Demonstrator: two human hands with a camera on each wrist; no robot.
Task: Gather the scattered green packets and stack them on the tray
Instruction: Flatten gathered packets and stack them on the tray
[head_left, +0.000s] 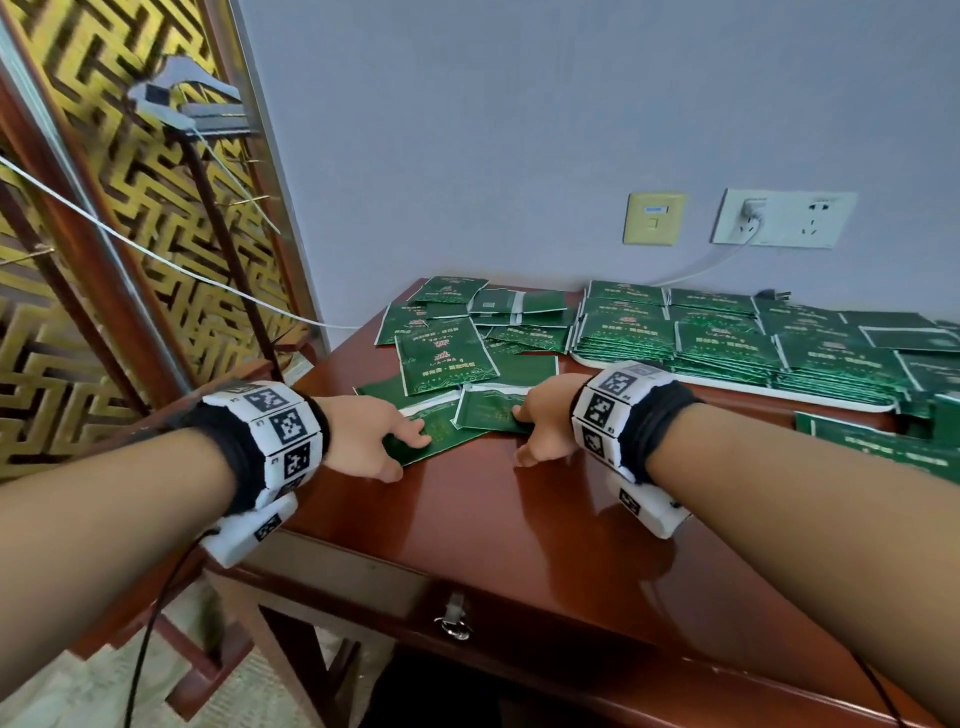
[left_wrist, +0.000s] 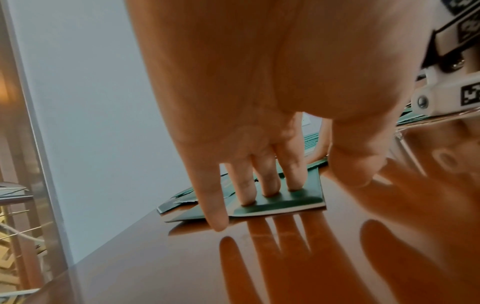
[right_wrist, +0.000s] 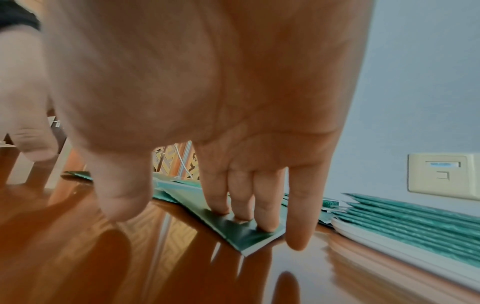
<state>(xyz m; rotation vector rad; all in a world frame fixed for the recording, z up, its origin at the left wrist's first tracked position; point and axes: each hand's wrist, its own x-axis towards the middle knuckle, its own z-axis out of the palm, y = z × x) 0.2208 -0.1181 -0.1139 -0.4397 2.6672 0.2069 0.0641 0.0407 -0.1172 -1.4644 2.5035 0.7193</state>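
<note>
Several loose green packets (head_left: 452, 332) lie scattered on the red-brown table (head_left: 519, 530), left of a white tray (head_left: 779, 393) that carries stacks of packets (head_left: 727, 338). My left hand (head_left: 408, 452) lies flat, and its straight fingers (left_wrist: 270, 181) press on the nearest packet (left_wrist: 293, 201), seen in the head view as the packet (head_left: 441, 441) closest to the table's front edge. Just to its right, my right hand (head_left: 522, 436) presses its straight fingers (right_wrist: 267, 205) on a second packet (right_wrist: 241, 236), also visible as the packet (head_left: 488, 410). Neither thumb touches a packet.
More green packets (head_left: 872, 447) lie on the table right of the tray. A plug and cable hang from the wall sockets (head_left: 784, 218) behind it. A gold lattice screen (head_left: 104, 234) stands at the left. A drawer handle (head_left: 454, 621) sits below the front edge.
</note>
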